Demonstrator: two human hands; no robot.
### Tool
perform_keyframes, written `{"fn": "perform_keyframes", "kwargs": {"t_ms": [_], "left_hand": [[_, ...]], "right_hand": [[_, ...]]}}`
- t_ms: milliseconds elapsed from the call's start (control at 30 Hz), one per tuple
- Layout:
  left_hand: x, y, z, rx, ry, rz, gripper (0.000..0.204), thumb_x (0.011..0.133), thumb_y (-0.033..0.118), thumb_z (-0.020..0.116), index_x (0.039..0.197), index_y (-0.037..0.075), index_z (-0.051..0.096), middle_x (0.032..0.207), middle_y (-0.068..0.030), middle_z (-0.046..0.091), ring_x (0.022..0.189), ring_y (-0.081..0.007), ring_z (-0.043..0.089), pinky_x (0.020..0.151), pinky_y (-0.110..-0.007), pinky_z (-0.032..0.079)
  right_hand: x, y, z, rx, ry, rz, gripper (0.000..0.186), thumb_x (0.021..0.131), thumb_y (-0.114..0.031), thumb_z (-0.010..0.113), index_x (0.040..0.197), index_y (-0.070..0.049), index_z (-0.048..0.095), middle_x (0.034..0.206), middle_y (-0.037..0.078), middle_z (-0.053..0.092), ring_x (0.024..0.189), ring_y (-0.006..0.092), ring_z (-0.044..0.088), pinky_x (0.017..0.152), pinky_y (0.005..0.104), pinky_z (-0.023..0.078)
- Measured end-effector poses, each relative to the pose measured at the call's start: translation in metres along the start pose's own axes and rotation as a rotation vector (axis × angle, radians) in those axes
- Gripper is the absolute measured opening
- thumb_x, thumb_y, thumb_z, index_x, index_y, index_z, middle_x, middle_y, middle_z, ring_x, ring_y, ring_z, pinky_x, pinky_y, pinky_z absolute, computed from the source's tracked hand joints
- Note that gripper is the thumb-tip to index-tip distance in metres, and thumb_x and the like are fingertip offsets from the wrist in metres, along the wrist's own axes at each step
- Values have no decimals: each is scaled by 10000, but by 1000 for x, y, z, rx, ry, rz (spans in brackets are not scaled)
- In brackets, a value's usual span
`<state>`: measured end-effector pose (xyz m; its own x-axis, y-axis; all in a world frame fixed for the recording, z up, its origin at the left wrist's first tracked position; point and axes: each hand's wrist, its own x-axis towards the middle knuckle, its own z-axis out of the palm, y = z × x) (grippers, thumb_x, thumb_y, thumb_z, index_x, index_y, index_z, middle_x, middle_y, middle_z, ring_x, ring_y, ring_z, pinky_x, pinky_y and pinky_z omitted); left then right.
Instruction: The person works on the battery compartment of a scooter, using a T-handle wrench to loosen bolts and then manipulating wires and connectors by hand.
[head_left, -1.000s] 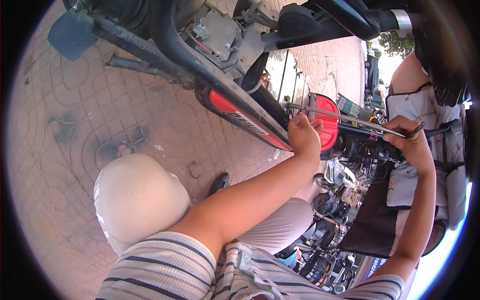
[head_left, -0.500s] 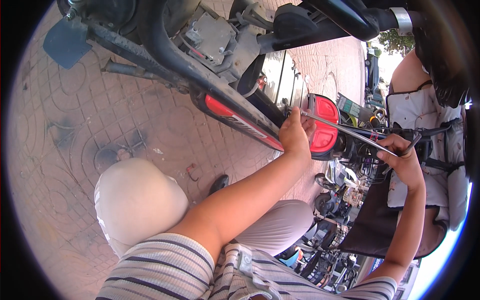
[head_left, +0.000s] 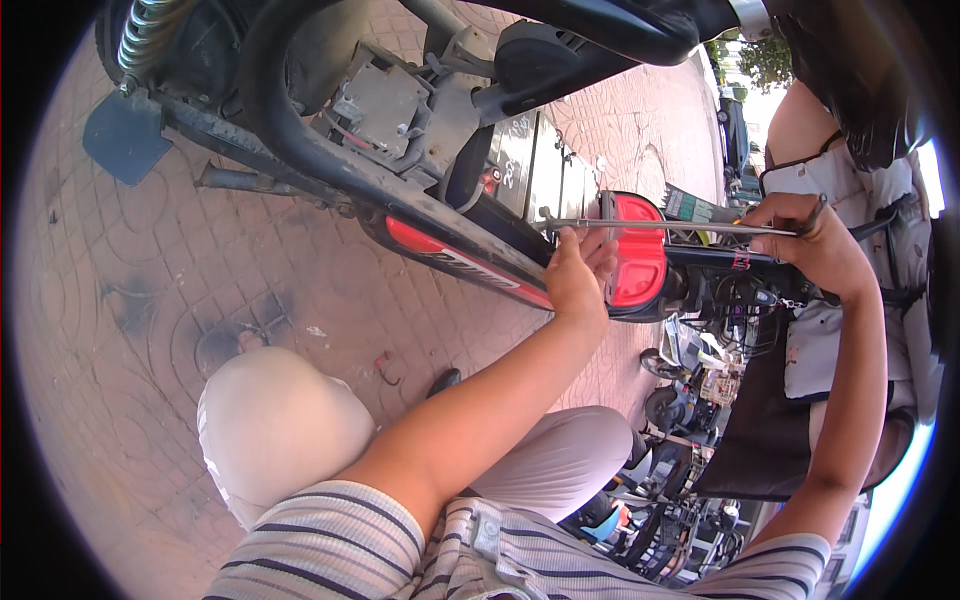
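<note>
A long, thin metal T-handle wrench (head_left: 690,227) lies nearly level across the view. My right hand (head_left: 815,245) is closed around its handle end. Beside the wrench's far end is my left hand (head_left: 580,275), fingers spread and loosely curled just below the shaft; I cannot tell whether they touch it. That end of the wrench reaches the edge of the silvery battery packs (head_left: 535,165), which sit in the open frame of an electric scooter. Directly under the shaft is a red plastic panel (head_left: 637,250) of the scooter.
The scooter's black frame tube (head_left: 290,130) and red side trim (head_left: 450,255) run along the left. Quilted fabric (head_left: 830,350) hangs at the handlebar end. Parked two-wheelers (head_left: 680,400) stand beyond on the brick paving (head_left: 150,270). My bent knees are below my arms.
My right hand has risen, bringing the wrench from a slant to almost level. My left hand has moved slightly left and down with its fingers still spread. The view has shifted a little.
</note>
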<state>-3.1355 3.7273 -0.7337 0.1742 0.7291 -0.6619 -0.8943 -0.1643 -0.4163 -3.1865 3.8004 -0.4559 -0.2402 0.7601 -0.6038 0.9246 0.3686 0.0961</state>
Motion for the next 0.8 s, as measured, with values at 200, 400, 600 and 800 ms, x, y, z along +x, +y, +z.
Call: {"fn": "perform_keyframes", "kwargs": {"t_ms": [200,400,600,800], "left_hand": [[-8,2,13,-199,-195,-95,254,1044,279,488,1124,58,584,1006,-86,699,892,-168,690,706,-256,555],[-6,9,17,-187,-115,-90,256,1045,238,483,1070,12,603,997,-71,681,875,-138,662,732,-235,573],[-5,7,20,-191,-118,-93,255,1043,222,486,1049,-4,605,946,-83,669,811,-136,655,732,-248,597],[-3,1,13,-161,-144,-83,260,1035,252,510,1047,11,608,933,-61,666,808,-133,648,716,-247,585]], "right_hand": [[12,3,-18,-57,-39,115,199,853,-233,777,920,-61,703,604,-47,515,487,45,469,464,215,358],[-6,-1,10,166,209,147,418,1007,-364,511,1238,-27,594,768,19,558,553,100,533,531,233,448],[-48,9,12,-663,588,-443,402,940,18,506,1300,-135,599,1217,87,567,976,205,576,729,317,487],[-59,7,18,-1029,548,-511,568,727,5,739,1240,-221,651,1209,93,570,1068,321,555,811,395,503]]}}
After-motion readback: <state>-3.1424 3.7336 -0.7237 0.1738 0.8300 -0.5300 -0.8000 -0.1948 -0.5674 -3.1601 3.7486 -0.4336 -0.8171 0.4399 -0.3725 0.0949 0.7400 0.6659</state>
